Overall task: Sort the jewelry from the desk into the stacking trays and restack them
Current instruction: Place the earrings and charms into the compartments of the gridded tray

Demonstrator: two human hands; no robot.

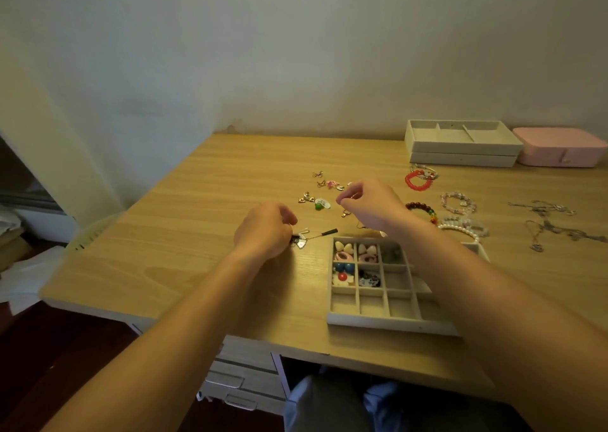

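Forearms point(184, 306) being stretched over the front edge of the light wooden desk point(214, 184), loose earrings point(309, 198) are being sorted: a dark fan-shaped earring point(301, 240) is being gripped in the left hand point(263, 231) beside the beige grid-divided tray point(378, 321), something small being pinched by the right hand point(365, 203), an empty cell point(371, 303) likely being needed next.

3 trays point(378, 320) point(460, 149) point(460, 160); 1 pink jwl box point(559, 150); 2 hands point(263, 231) point(365, 201)
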